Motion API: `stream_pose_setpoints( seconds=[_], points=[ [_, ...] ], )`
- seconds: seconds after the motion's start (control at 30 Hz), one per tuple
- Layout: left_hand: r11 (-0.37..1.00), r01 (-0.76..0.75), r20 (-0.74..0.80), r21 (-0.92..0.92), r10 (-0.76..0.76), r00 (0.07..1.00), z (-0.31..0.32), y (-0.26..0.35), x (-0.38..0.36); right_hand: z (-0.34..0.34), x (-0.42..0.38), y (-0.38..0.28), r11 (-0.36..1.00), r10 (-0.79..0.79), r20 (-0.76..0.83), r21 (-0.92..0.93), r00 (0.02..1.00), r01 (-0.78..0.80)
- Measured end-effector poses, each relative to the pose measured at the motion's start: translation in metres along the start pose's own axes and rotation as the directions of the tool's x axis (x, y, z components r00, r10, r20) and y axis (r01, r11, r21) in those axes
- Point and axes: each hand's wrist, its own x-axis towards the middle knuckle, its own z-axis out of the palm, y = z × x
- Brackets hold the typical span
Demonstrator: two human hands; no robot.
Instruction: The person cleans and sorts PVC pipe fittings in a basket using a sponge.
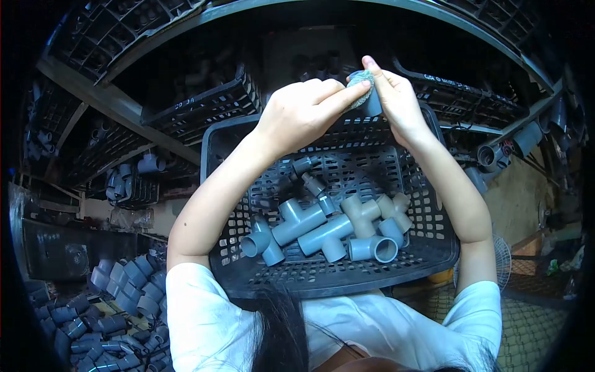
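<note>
A person in a white shirt grips a grey pipe fitting (373,107) in the right hand (400,102), the left hand (304,108) pressing a greenish cloth (361,82) against it above the far rim of a black basket (334,286) holding grey and beige tees (300,224), before crate-laden shelves.

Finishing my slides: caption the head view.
Left hand holds cloth against grey pipe fitting in right hand above tees in black basket.
</note>
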Motion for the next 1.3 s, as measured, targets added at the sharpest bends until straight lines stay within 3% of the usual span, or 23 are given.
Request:
stream_pose_setpoints(
  seconds=[0.13,0.23,0.27,0.33,0.37,0.43,0.47,0.53,0.57,0.7,0.87,0.97,1.07,1.13,1.3],
  points=[
    [0.999,-0.044,-0.041,0.017,0.045,0.998,0.001,-0.016,-0.003,-0.008,-0.008,-0.031,0.973,0.21,-0.052,0.113,0.976,-0.203],
    [0.996,-0.087,-0.06,-0.013,0.086,0.994,-0.001,-0.006,-0.002,-0.006,-0.013,-0.029,0.985,0.169,-0.053,0.046,0.984,-0.166],
    [0.994,-0.108,-0.049,-0.009,0.107,0.993,-0.001,-0.002,-0.003,-0.012,-0.009,-0.018,0.976,0.211,-0.018,-0.055,0.977,-0.212],
    [0.988,-0.142,-0.035,0.053,0.144,0.989,0.002,-0.001,-0.004,-0.014,-0.007,-0.012,0.959,0.284,0.073,-0.012,0.956,-0.284],
    [0.989,-0.132,-0.031,0.073,0.135,0.99,0.005,-0.004,-0.004,-0.011,-0.009,-0.011,0.958,0.286,0.075,-0.011,0.955,-0.286],
    [0.991,-0.088,-0.015,0.099,0.09,0.996,0.005,-0.011,-0.007,-0.002,-0.015,-0.015,0.955,0.21,0.124,0.187,0.97,-0.23],
    [0.994,-0.068,-0.01,0.082,0.069,0.998,0.005,-0.015,-0.008,-0.004,-0.015,-0.016,0.955,0.21,0.128,0.187,0.969,-0.232],
    [0.996,-0.056,-0.02,0.073,0.057,0.998,0.005,-0.017,-0.008,-0.009,-0.013,-0.018,0.971,0.226,0.235,0.018,0.945,-0.236],
    [0.996,-0.055,-0.02,0.074,0.057,0.998,0.004,-0.015,-0.008,-0.006,-0.015,-0.019,0.979,0.197,0.208,0.004,0.958,-0.202],
    [0.999,-0.04,-0.075,-0.008,0.04,0.996,0.001,-0.005,-0.002,-0.005,-0.015,-0.018,0.98,0.16,0.269,0.074,0.95,-0.186],
    [0.999,-0.032,-0.063,0.011,0.033,0.997,0.003,-0.014,-0.008,-0.002,-0.016,-0.016,0.905,0.295,0.174,0.264,0.939,-0.333],
    [0.998,-0.054,-0.042,0.041,0.056,0.998,0.005,-0.013,-0.009,-0.001,-0.015,-0.009,0.862,0.327,0.238,0.322,0.915,-0.392],
    [0.997,-0.063,-0.046,0.033,0.064,0.997,0.004,-0.005,-0.008,0.007,-0.026,-0.017,0.881,0.378,0.154,0.242,0.913,-0.406],
    [0.995,-0.074,-0.07,0.067,0.078,0.994,0.004,-0.011,-0.009,-0.001,-0.018,-0.012,0.875,0.292,0.269,0.313,0.918,-0.37],
    [0.996,-0.077,-0.05,0.051,0.08,0.996,0.005,-0.018,-0.01,-0.007,-0.012,-0.009,0.742,0.379,0.299,0.467,0.876,-0.48]
  ],
)
